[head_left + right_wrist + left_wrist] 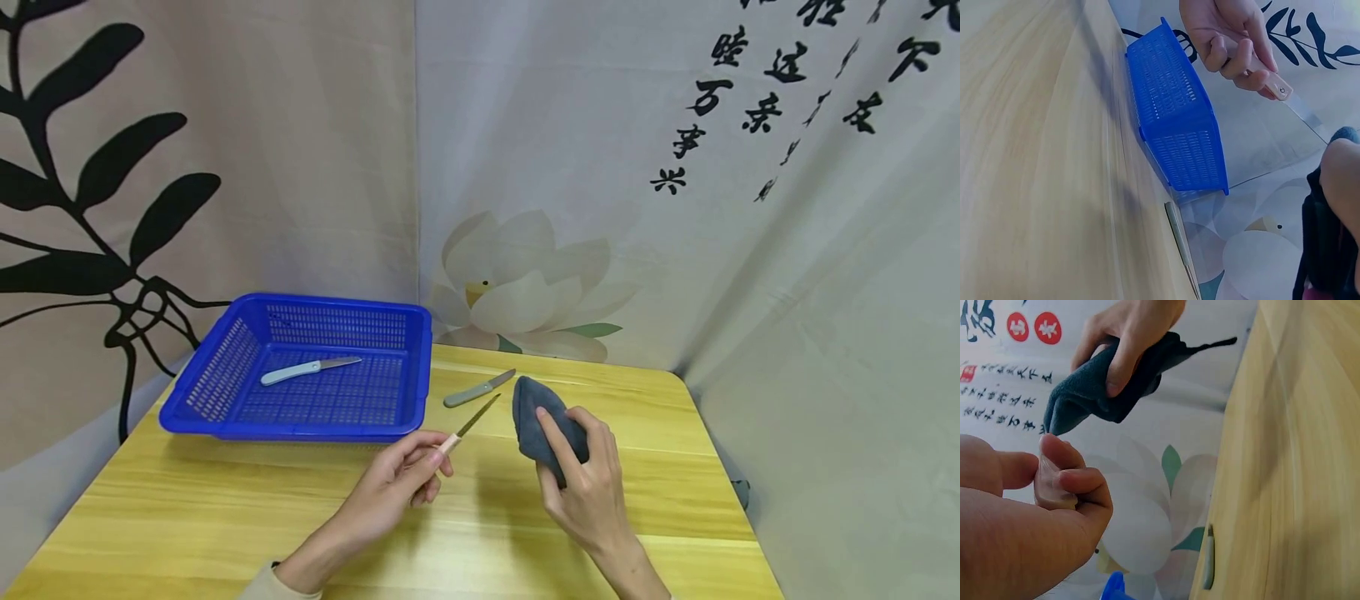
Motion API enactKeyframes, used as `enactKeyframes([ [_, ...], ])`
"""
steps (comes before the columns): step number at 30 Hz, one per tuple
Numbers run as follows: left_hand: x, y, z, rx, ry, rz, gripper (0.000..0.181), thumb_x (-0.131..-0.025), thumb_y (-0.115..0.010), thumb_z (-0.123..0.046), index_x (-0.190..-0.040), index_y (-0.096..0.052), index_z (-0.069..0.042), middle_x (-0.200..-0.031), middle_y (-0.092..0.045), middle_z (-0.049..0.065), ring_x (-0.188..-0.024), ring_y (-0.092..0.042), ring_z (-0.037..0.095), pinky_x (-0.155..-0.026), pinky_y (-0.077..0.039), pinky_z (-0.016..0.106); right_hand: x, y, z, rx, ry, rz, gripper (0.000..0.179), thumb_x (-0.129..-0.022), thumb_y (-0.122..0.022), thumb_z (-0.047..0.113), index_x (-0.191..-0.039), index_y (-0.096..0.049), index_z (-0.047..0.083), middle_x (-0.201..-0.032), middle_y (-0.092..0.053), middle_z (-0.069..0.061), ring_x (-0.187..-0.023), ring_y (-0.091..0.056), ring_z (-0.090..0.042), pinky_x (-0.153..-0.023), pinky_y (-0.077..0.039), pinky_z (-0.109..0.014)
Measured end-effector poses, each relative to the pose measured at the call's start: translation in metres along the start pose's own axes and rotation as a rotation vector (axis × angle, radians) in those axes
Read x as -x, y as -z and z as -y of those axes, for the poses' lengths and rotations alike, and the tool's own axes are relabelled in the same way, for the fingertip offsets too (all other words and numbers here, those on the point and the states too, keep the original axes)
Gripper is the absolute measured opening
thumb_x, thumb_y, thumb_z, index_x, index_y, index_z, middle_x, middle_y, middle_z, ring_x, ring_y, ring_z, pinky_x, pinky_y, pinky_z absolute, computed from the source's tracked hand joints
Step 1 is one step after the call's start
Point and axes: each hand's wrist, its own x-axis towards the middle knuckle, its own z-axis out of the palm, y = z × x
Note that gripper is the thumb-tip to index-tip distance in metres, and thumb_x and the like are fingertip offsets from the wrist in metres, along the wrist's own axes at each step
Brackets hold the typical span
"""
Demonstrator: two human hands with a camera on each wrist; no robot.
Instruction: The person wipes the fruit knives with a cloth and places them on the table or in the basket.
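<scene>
My left hand [397, 479] grips a small knife by its pale pink handle [1275, 84], the blade [480, 414] pointing up and to the right in the head view. Bunched in my right hand [592, 475] is a dark grey-blue cloth [543, 421], held above the table to the right of that blade. In the right wrist view the knife tip comes close to the cloth [1319, 237]. A second knife with a grey-green handle [467, 395] lies on the table behind the hands. Another knife with a light blue handle [292, 372] lies inside the blue basket [296, 429].
The basket stands at the back left of the yellow wooden table [225, 517]. Printed curtains [337, 167] hang close behind the table and along its right side.
</scene>
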Motion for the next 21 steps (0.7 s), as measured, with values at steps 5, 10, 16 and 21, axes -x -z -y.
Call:
enactKeyframes([
  [5,0.000,-0.001,0.000,0.058,0.034,0.025,0.041,-0.122,-0.049,-0.018,-0.154,-0.052,0.008,-0.113,-0.069,0.005,-0.079,-0.061,0.003,-0.066,-0.049,0.017,-0.003,-0.003,0.004,-0.025,0.088,-0.045,0.044,-0.108,-0.055,0.022,-0.143,-0.076,0.007,-0.130,-0.066,-0.031,-0.107,-0.063,-0.039,-0.091,-0.053,-0.051],
  [10,0.000,-0.003,-0.001,0.106,0.087,0.056,0.045,-0.123,-0.047,-0.024,-0.157,-0.049,0.005,-0.115,-0.067,0.004,-0.078,-0.058,0.003,-0.067,-0.046,0.017,-0.004,-0.008,0.013,-0.071,0.238,-0.051,0.038,-0.113,-0.057,0.026,-0.139,-0.079,0.008,-0.126,-0.068,-0.028,-0.107,-0.064,-0.037,-0.091,-0.054,-0.049],
  [16,0.001,-0.005,0.000,0.132,0.111,0.094,0.048,-0.123,-0.047,-0.026,-0.159,-0.046,0.007,-0.115,-0.066,0.006,-0.076,-0.056,0.005,-0.067,-0.044,0.018,-0.001,-0.014,0.023,-0.067,0.353,0.009,0.039,-0.112,-0.055,0.023,-0.142,-0.078,0.013,-0.127,-0.069,-0.023,-0.107,-0.065,-0.034,-0.087,-0.056,-0.047],
  [21,0.001,-0.006,-0.002,0.126,0.128,0.113,0.049,-0.124,-0.045,-0.029,-0.159,-0.047,0.005,-0.113,-0.065,0.006,-0.074,-0.052,0.005,-0.066,-0.044,0.018,0.001,-0.016,0.024,-0.017,0.349,0.018,0.040,-0.112,-0.054,0.023,-0.143,-0.078,0.016,-0.126,-0.069,-0.020,-0.108,-0.065,-0.034,-0.087,-0.056,-0.048],
])
